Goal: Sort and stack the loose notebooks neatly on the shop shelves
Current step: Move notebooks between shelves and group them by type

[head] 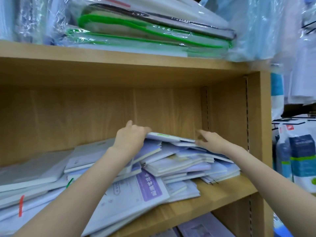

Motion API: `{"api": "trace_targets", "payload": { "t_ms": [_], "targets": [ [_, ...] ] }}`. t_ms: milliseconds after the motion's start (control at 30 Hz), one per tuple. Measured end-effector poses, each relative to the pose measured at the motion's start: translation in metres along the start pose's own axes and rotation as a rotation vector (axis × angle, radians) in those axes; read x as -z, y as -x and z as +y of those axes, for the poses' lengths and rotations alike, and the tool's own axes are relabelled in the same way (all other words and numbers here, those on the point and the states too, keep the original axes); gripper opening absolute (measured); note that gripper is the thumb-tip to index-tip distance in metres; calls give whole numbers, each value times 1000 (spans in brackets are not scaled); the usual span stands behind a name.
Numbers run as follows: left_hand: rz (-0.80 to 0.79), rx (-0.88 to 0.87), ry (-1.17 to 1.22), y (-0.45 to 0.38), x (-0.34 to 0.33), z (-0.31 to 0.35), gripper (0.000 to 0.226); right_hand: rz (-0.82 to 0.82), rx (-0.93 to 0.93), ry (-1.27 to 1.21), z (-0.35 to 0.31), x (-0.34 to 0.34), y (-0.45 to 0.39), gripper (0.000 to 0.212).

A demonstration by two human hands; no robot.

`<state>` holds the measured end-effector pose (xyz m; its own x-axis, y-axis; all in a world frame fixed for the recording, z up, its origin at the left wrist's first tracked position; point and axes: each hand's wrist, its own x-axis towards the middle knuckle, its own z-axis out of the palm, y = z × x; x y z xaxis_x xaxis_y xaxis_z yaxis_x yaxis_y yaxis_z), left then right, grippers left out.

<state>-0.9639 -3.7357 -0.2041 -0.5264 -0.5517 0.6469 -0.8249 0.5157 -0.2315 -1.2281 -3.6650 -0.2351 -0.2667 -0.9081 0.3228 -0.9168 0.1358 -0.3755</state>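
Where the wooden shelf runs across the lower half of the frame, grey-white notebooks lie overlapped at the lower left, one with a red strip on its edge. Right of them, near centre, a loose heap of pale lilac and white notebooks slumps in a fan, with a larger booklet bearing a purple panel at its front. On top of that heap lies a white book, tilted, just above centre.

From the lower left, the left hand reaches in and grips the left end of the white book, its fingers curled over the top edge. From the lower right, the right hand touches the book's right end, index finger stretched out toward the back panel; whether the other fingers pinch the edge I cannot tell.

Across the upper frame, green-edged folders in clear plastic rest on the shelf above. At the right edge hang blue and white packets.
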Motion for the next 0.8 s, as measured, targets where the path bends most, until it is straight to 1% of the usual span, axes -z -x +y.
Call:
{"api": "trace_targets", "payload": {
  "t_ms": [100,200,267,333,400,467,500,533,600,667,733,767,800],
  "targets": [
    [-42,-50,-15,11,-5,-5,36,-31,-34,-78,15,-7,5,61],
    [-112,-80,20,22,-3,-6,38,33,-113,-53,26,-17,4,72],
    [-190,-106,97,26,3,-3,35,65,-140,-4,29,-18,4,67],
    [-241,-104,157,28,7,1,36,76,-123,50,26,-16,5,58],
    [-259,-118,166,30,6,8,35,87,-91,151,19,-13,10,45],
    [-313,-134,146,37,4,21,40,121,-41,354,13,-12,14,18],
    [-358,-134,129,41,4,28,46,153,-9,483,8,-9,16,14],
    [-393,-133,101,45,5,33,52,190,4,590,4,-4,17,16],
    [-424,-133,35,49,8,41,60,266,17,683,-2,8,18,19],
    [-430,-118,28,50,8,42,60,371,43,633,-3,23,16,22],
    [-438,-108,46,49,9,41,56,477,69,489,-4,39,16,22],
    [-437,-108,58,49,10,41,54,504,79,416,-6,45,16,22],
    [-435,-111,67,49,11,40,53,495,75,358,-7,50,18,23]
  ]
}}
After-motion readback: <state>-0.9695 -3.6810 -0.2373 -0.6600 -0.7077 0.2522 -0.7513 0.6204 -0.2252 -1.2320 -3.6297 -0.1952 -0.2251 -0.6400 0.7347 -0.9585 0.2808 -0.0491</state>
